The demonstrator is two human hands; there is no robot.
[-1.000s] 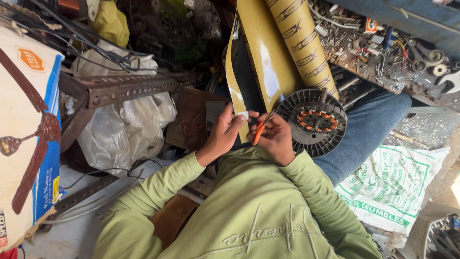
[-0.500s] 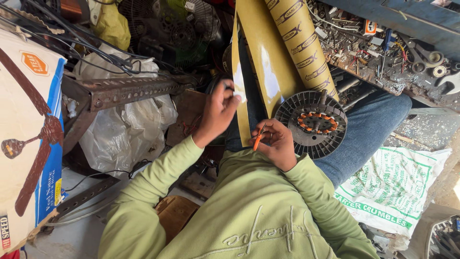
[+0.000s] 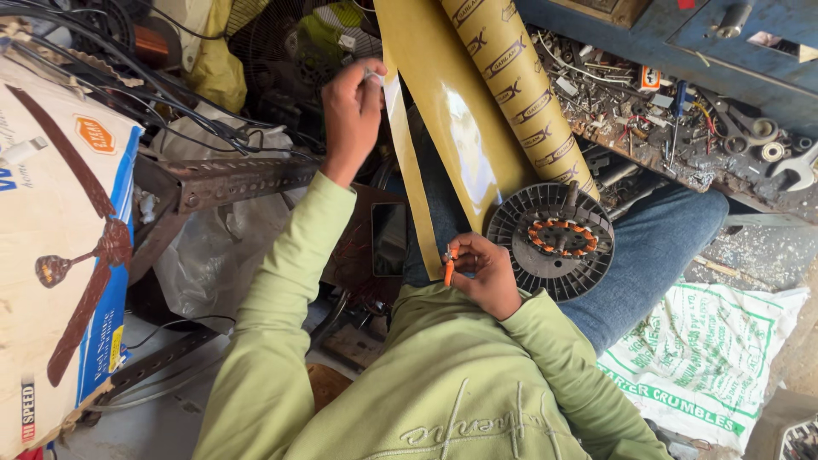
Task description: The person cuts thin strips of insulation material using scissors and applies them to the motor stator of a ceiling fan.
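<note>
Cluttered workshop floor here, and that black fan stator [image 3: 552, 241] sits on your lap. Your right hand [image 3: 481, 274], touching the stator, pinches an orange tool [image 3: 449, 267]; your left hand [image 3: 351, 109], well up-left of the stator, pinches the yellow strip [image 3: 409, 162].

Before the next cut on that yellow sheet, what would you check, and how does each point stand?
1. Left hand pinches the strip end, held up: ok.
2. Right hand holds the orange-handled cutter: ok.
3. Blade against the strip: cannot tell, fingers hide it.
4. Strip runs taut between both hands: ok, it looks straight.
5. Motor core rests on the lap beside the right hand, close: ok, but it crowds the hand.
6. Roll lies steady on the sheet: cannot tell.
</note>
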